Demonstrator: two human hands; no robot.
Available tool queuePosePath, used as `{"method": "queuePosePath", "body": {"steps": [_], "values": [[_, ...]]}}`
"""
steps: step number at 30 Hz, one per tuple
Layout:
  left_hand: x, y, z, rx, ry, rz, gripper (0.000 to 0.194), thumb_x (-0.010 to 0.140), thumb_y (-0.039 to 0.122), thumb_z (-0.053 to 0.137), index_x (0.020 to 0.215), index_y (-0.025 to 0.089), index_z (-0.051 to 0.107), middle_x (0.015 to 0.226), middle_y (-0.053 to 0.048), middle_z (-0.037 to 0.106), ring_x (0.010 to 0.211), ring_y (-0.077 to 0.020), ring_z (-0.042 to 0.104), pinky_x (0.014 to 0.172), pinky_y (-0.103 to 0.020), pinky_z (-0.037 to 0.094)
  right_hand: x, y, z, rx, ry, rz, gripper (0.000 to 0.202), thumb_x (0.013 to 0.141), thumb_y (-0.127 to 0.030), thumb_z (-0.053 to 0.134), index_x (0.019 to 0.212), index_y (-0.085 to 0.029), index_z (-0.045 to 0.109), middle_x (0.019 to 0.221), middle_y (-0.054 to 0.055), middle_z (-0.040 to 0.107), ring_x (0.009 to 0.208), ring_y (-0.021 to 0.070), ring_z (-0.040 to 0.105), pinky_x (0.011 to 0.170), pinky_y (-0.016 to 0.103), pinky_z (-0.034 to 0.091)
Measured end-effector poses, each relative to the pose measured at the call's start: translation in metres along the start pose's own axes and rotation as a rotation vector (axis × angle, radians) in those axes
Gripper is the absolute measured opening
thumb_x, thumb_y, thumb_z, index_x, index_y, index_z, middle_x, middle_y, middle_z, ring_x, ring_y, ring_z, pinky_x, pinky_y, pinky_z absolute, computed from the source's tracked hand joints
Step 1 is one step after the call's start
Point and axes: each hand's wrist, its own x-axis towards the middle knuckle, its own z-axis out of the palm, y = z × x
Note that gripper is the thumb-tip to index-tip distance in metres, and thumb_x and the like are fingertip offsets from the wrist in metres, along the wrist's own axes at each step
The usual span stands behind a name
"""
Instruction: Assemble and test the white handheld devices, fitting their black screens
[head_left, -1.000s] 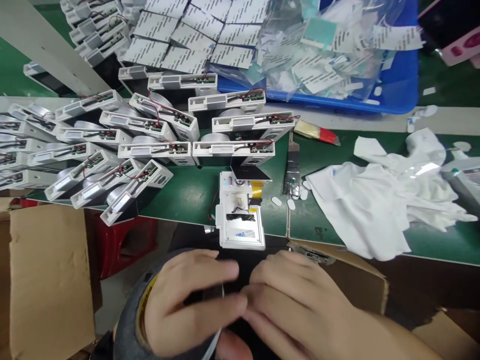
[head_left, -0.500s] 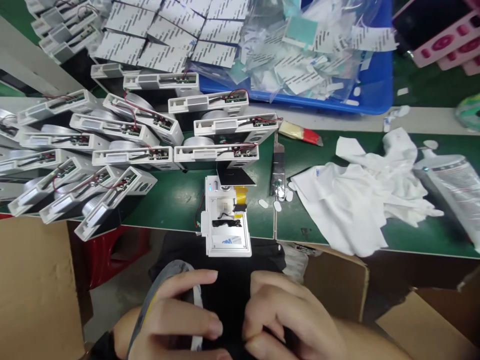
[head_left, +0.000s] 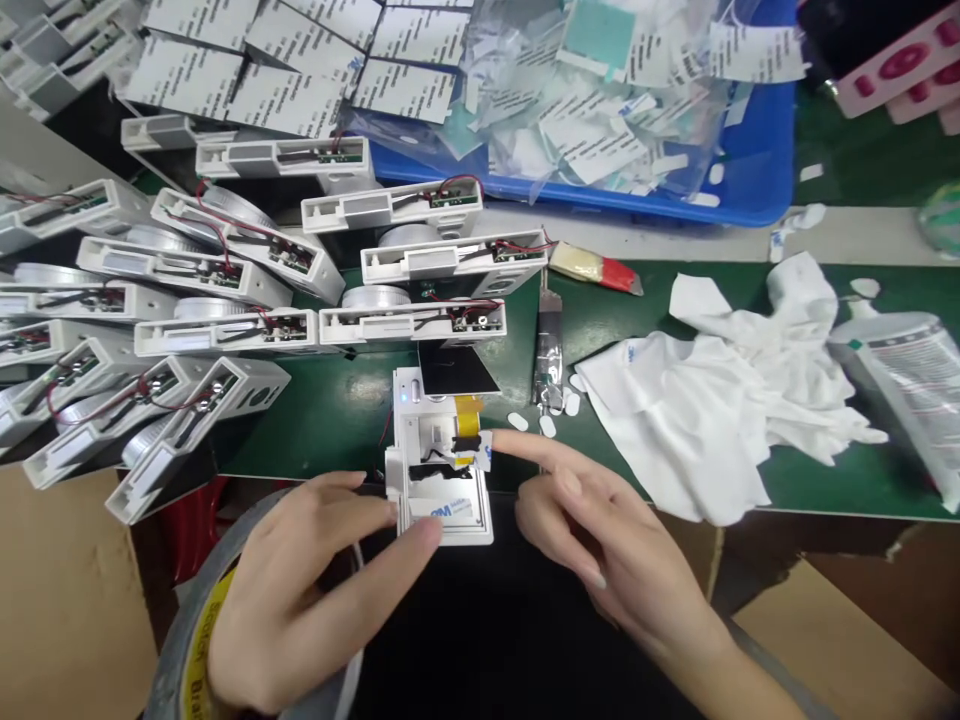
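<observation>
Head view: the white device (head_left: 442, 455) lies between the two hands at the front of the green bench (head_left: 322, 430), its long axis running away from the person and its near end reaching past the front edge. It is up and to the right of the left hand (head_left: 322, 580), whose grip is wide, with the thumb over the near end and the fingers beside the left side; whether the thumb presses down I cannot tell. Around the left wrist sits a grey tape roll (head_left: 176, 600). From the right hand (head_left: 600, 525), the device lies up and to the left. Its index finger points across to the device's right side, a small white tab (head_left: 485, 451) at its tip, beside the yellow film (head_left: 467, 419). The thumb stands apart from that finger and the others curl, so nothing is pinched. Both hands are close to the device.

A black panel (head_left: 459, 370) slants at its far end, and just beyond stands a white casing (head_left: 412, 322), leaving little room there. To the right are loose white tabs (head_left: 517, 421), a dark-wrapped strip (head_left: 551, 350) and a white cloth (head_left: 675, 430); farther back is a blue tray (head_left: 637, 204).
</observation>
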Motion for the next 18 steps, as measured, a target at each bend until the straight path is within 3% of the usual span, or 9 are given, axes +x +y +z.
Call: {"method": "queuePosePath", "body": {"steps": [2,5,9,18], "values": [[0.027,-0.004,0.005,0.167,-0.024,0.09,0.025,0.1,0.008,0.063,0.118,0.023,0.073,0.098,0.0,0.071,0.089,-0.0168,0.071,0.078,-0.031,0.063,0.001,-0.002,0.0,0.012,-0.009,0.031,0.045,0.109,-0.051,0.052,0.134,-0.018,0.07,0.045,-0.012,0.031,0.042,0.0072,0.019,0.046,0.023,0.021],[0.052,-0.008,0.009,0.297,-0.11,0.181,0.018,0.108,0.018,0.054,0.113,0.025,0.071,0.087,0.001,0.069,0.071,-0.0151,0.067,0.06,-0.03,0.053,0.001,-0.003,-0.001,-0.004,-0.033,0.068,0.048,0.109,-0.054,0.052,0.137,-0.018,0.068,0.045,-0.012,0.033,0.042,0.0071,0.021,0.045,0.023,0.023],[0.062,-0.009,0.012,0.428,-0.11,0.216,0.023,0.113,0.033,0.049,0.118,0.026,0.07,0.087,-0.001,0.068,0.066,-0.0175,0.063,0.058,-0.034,0.048,-0.002,-0.003,-0.004,0.01,-0.053,0.056,0.047,0.111,-0.052,0.05,0.144,-0.022,0.063,0.046,-0.012,0.034,0.04,0.006,0.022,0.045,0.021,0.024],[0.06,-0.015,0.015,0.468,-0.092,0.169,0.018,0.11,0.028,0.055,0.119,0.021,0.069,0.094,-0.004,0.065,0.068,-0.0187,0.063,0.061,-0.034,0.052,0.001,-0.005,-0.008,0.021,-0.167,0.134,0.048,0.113,-0.052,0.046,0.149,-0.023,0.059,0.05,-0.012,0.038,0.041,0.0042,0.029,0.045,0.019,0.025]]}}
